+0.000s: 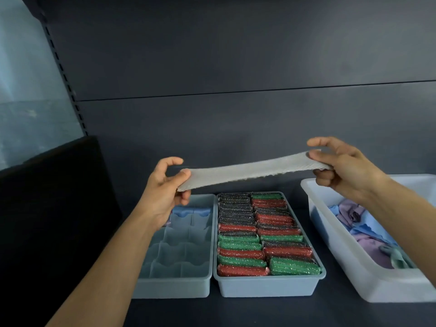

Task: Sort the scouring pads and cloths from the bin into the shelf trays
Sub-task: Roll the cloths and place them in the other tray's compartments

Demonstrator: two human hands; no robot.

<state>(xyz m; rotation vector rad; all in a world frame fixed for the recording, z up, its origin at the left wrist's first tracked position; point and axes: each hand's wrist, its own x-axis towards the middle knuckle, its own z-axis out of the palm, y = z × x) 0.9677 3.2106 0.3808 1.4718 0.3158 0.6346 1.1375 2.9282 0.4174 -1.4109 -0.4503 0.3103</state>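
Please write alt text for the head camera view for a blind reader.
A left hand and a right hand stretch a grey cloth. Below sit a divided tray, a second tray full of glittery scouring pads, and a white bin of cloths.

A black slab, perhaps a box, stands left, below the slotted upright edging the grey back panel.
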